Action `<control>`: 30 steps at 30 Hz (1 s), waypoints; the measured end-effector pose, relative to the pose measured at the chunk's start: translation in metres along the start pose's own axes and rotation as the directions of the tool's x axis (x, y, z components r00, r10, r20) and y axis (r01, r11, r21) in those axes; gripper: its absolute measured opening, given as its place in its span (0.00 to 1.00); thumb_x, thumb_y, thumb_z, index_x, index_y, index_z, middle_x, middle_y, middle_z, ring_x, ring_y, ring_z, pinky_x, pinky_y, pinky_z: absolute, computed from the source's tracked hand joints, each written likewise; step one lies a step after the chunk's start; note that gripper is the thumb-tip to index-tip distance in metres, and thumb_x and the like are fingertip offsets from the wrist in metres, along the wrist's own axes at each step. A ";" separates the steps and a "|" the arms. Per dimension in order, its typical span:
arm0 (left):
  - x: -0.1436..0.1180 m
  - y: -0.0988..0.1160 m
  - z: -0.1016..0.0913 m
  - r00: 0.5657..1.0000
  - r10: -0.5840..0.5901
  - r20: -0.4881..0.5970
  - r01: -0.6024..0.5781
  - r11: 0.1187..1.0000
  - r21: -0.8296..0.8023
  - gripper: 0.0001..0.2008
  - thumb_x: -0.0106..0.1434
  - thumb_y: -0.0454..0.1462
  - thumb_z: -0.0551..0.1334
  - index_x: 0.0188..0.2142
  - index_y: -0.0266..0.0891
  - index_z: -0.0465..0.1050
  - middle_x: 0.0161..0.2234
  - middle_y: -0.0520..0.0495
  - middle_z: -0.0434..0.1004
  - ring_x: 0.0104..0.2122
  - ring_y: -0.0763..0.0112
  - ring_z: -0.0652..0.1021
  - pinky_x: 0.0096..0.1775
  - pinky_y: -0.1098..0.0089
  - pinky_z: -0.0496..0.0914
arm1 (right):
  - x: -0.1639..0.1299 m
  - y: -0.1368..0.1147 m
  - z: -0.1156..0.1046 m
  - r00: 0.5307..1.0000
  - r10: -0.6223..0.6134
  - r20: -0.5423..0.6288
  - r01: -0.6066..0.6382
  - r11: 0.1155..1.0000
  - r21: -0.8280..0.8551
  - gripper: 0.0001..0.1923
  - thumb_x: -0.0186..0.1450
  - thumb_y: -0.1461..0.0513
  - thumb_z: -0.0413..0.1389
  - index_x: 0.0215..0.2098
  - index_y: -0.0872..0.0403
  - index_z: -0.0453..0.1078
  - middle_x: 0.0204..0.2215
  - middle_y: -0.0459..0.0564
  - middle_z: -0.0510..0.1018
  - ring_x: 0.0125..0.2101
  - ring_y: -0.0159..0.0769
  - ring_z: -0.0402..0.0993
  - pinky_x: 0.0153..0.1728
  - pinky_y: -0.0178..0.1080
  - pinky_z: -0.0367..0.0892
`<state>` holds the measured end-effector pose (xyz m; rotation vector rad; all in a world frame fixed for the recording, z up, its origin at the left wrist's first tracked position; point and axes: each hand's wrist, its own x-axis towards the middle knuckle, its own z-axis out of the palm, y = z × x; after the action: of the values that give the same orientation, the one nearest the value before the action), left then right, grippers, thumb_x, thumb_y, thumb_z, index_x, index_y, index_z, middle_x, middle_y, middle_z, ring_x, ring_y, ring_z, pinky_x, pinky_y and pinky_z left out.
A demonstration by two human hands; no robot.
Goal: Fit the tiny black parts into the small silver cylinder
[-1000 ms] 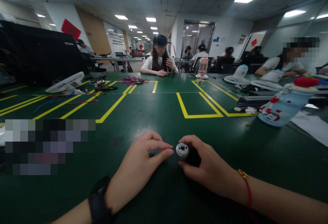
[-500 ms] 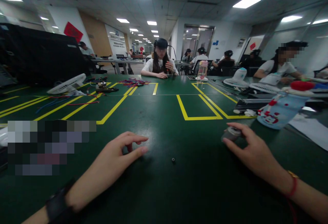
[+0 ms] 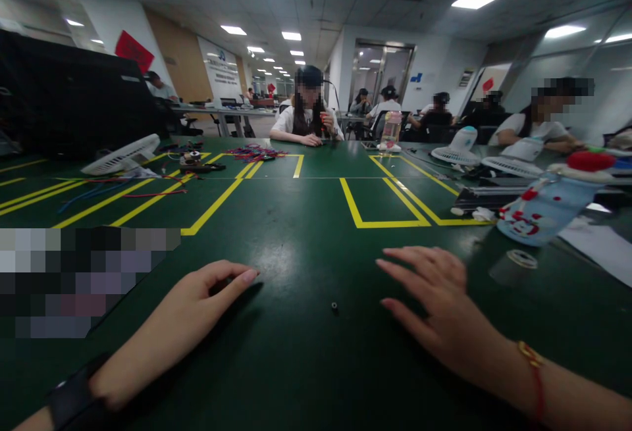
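My right hand [image 3: 437,309] hovers low over the green table [image 3: 306,247], palm down, fingers spread, holding nothing. A small dark cylinder with a silver cap [image 3: 513,266] stands on the table to its right, apart from the hand. A tiny black part [image 3: 334,305] lies between my hands. My left hand [image 3: 202,303] rests on the table to the left with a black watch strap on the wrist. Its fingers are curled with the thumb near the index finger, and whether anything is pinched there is hidden.
A blue and white bottle with red marks [image 3: 538,210] lies at the right, near white paper [image 3: 600,247]. Yellow tape lines [image 3: 380,222] mark the table. Fans [image 3: 121,158], coloured wires [image 3: 254,152] and other seated people are further back.
My right hand carried the capped cylinder from the middle to the right, set it down and let go, then came back toward the middle. My left hand drew back to the left.
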<state>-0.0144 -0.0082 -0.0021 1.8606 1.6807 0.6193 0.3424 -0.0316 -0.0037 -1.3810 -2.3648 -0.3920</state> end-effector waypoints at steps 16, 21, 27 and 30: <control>-0.002 0.001 0.003 0.999 0.021 0.047 -0.020 1.000 -0.014 0.16 0.62 0.52 0.55 0.41 0.50 0.74 0.41 0.53 0.77 0.43 0.62 0.75 0.44 0.66 0.68 | -0.027 0.125 -0.056 0.851 0.518 -0.085 -0.507 0.772 -0.383 0.20 0.64 0.51 0.45 0.37 0.56 0.70 0.35 0.56 0.75 0.33 0.41 0.70 0.32 0.41 0.60; -0.003 0.004 0.004 0.998 0.040 0.053 -0.039 0.999 -0.009 0.15 0.62 0.52 0.55 0.40 0.50 0.74 0.41 0.52 0.77 0.43 0.61 0.75 0.45 0.65 0.67 | -0.058 0.146 -0.062 0.714 0.699 0.044 -0.658 0.690 -0.302 0.23 0.65 0.48 0.42 0.39 0.52 0.71 0.35 0.55 0.76 0.30 0.38 0.72 0.31 0.41 0.63; -0.005 0.004 0.003 0.998 0.033 0.056 -0.033 0.999 -0.002 0.16 0.62 0.52 0.55 0.42 0.50 0.75 0.41 0.52 0.76 0.43 0.62 0.75 0.45 0.64 0.67 | -0.057 0.129 -0.061 0.741 0.672 -0.002 -0.651 0.717 -0.250 0.24 0.65 0.47 0.40 0.41 0.51 0.71 0.36 0.54 0.76 0.31 0.37 0.72 0.31 0.40 0.62; -0.005 0.004 0.004 0.998 0.034 0.058 -0.034 0.999 0.000 0.16 0.62 0.52 0.55 0.41 0.49 0.75 0.41 0.52 0.76 0.43 0.62 0.75 0.45 0.64 0.67 | -0.057 0.130 -0.059 0.716 0.698 0.029 -0.674 0.700 -0.235 0.24 0.64 0.46 0.41 0.41 0.50 0.72 0.36 0.52 0.76 0.31 0.37 0.72 0.31 0.40 0.62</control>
<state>-0.0092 -0.0141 -0.0019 1.8931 1.6161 0.5733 0.4922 -0.0377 0.0297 -2.3089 -1.7097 -0.3440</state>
